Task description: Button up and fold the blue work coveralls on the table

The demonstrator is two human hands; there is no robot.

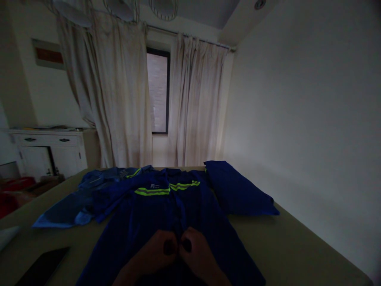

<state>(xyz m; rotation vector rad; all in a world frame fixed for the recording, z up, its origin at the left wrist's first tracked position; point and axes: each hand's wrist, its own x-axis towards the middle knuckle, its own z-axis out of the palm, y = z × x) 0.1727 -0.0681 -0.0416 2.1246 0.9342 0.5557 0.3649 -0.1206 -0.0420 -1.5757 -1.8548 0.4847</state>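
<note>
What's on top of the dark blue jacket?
The left hand and right hand, curled close together over the jacket. The part beneath them is covered; their grip is unclear.

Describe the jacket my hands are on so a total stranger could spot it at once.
Facing the curtained window, look down at the wide olive surface. Centred there lies the dark blue work jacket. Unlike the paler garment left of it and the folded dark garment right of it, it's dark, spread out, with yellow-green stripes across its chest.
</note>
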